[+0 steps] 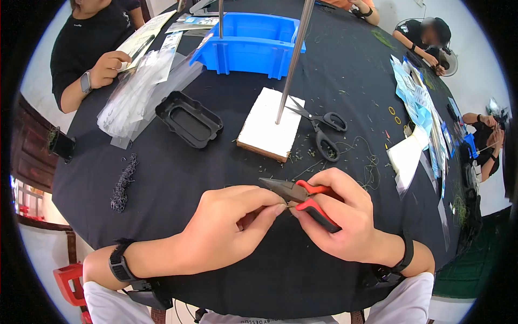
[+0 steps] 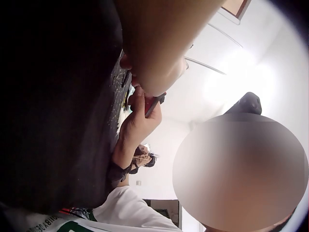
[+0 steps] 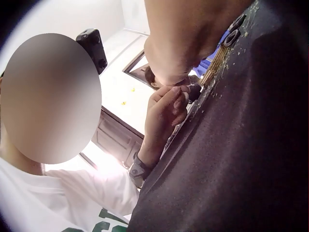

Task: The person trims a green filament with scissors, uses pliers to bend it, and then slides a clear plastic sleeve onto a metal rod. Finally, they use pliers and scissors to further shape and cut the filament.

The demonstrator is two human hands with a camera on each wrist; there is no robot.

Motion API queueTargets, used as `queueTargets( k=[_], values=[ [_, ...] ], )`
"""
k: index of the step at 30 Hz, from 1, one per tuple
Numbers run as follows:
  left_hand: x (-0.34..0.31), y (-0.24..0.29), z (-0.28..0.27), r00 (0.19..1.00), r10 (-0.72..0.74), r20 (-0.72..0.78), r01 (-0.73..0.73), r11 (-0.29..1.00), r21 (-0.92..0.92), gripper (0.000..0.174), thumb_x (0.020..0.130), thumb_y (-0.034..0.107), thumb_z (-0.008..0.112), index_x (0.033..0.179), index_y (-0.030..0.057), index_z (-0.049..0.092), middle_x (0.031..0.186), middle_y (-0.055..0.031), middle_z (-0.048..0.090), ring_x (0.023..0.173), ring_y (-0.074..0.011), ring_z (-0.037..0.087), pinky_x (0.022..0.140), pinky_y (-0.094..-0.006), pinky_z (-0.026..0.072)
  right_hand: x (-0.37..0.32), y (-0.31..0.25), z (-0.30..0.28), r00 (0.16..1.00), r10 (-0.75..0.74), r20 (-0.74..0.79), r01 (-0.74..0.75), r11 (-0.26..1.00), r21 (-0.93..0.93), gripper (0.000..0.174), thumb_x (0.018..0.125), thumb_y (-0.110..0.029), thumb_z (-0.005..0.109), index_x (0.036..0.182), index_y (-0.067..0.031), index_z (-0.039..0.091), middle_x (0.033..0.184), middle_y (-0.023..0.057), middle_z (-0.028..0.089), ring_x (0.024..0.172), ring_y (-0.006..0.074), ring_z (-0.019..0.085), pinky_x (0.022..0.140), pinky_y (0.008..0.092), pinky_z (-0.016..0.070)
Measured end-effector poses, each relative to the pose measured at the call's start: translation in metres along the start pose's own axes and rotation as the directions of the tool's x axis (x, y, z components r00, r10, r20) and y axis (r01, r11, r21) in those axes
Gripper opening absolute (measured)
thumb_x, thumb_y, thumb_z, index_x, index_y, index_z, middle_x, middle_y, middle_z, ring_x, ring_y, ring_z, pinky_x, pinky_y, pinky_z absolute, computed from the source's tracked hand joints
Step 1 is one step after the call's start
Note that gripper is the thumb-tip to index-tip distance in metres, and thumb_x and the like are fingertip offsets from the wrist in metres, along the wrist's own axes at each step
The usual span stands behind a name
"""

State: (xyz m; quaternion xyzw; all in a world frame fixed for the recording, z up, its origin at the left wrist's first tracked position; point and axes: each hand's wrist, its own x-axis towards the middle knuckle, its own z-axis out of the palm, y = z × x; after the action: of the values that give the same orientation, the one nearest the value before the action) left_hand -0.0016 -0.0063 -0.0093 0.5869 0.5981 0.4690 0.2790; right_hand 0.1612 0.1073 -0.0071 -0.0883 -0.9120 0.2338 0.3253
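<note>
My right hand [image 1: 348, 218] holds pliers [image 1: 291, 190] with red and black handles, their dark jaws pointing left above my left hand's fingertips. My left hand [image 1: 229, 221] pinches a thin strand between thumb and index finger; its far end is hidden by the fingers. Both hands' fingertips nearly meet, close over the black tablecloth. In the left wrist view the right hand [image 2: 140, 123] shows with a bit of red handle. The left hand [image 3: 166, 108] appears in the right wrist view, fingers bent together.
Ahead stands a metal rod [image 1: 294, 65] on a white-topped block [image 1: 264, 127], with black scissors [image 1: 324, 129] beside it. A black tray [image 1: 189, 119], blue bin [image 1: 253, 56], dark tangled bundle [image 1: 124, 183] and plastic bags [image 1: 135, 97] lie around. Loose green thread [image 1: 369, 162] is at right. Other people sit around the table.
</note>
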Motion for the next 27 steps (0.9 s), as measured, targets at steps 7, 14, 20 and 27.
queueTargets(
  k=[7, 14, 20, 27],
  values=[
    [-0.001, -0.003, 0.0, 0.967, -0.243, 0.077, 0.254, 0.933, -0.254, 0.01, 0.084, 0.004, 0.062, 0.092, -0.0009, 0.066, 0.067, -0.0026, 0.06, 0.055, -0.0031, 0.047, 0.048, -0.0208, 0.0372, 0.001, 0.0, -0.003, 0.998, -0.065, 0.008, 0.066, 0.997, -0.045, 0.024, 0.055, 0.001, 0.074, 0.074, 0.0027, 0.061, 0.086, 0.0131, 0.056, 0.066, 0.0219, 0.056, 0.054, 0.0282, 0.0444],
    [0.003, 0.002, -0.007, 0.91, -0.342, 0.236, 0.401, 0.871, -0.284, 0.017, 0.08, -0.006, 0.057, 0.096, -0.0042, 0.064, 0.082, -0.0046, 0.062, 0.067, -0.0062, 0.055, 0.058, -0.0203, 0.0446, 0.001, 0.002, -0.002, 0.986, -0.166, -0.01, 0.164, 0.981, -0.103, 0.028, 0.047, -0.001, 0.075, 0.07, 0.0017, 0.059, 0.083, 0.0116, 0.056, 0.064, 0.0232, 0.054, 0.052, 0.0304, 0.0427],
    [0.002, 0.001, -0.005, 0.922, -0.325, 0.21, 0.375, 0.885, -0.276, 0.006, 0.083, 0.002, 0.06, 0.084, -0.0026, 0.064, 0.064, 0.0043, 0.051, 0.06, -0.0001, 0.041, 0.05, -0.0191, 0.0331, 0.002, 0.001, -0.002, 0.981, -0.193, 0.007, 0.193, 0.975, -0.108, 0.027, 0.047, -0.001, 0.075, 0.068, 0.0011, 0.059, 0.083, 0.0109, 0.056, 0.064, 0.0238, 0.054, 0.054, 0.0312, 0.0429],
    [0.006, 0.005, -0.01, 0.872, -0.459, 0.169, 0.482, 0.747, -0.459, 0.012, 0.084, 0.007, 0.06, 0.087, -0.0029, 0.066, 0.057, 0.0035, 0.048, 0.047, -0.0004, 0.035, 0.041, -0.0193, 0.024, -0.001, 0.003, -0.001, 0.999, -0.015, -0.035, 0.012, 0.996, -0.088, 0.024, 0.06, -0.005, 0.073, 0.081, 0.0015, 0.062, 0.094, 0.0114, 0.056, 0.077, 0.0278, 0.055, 0.063, 0.0351, 0.0439]
  ],
)
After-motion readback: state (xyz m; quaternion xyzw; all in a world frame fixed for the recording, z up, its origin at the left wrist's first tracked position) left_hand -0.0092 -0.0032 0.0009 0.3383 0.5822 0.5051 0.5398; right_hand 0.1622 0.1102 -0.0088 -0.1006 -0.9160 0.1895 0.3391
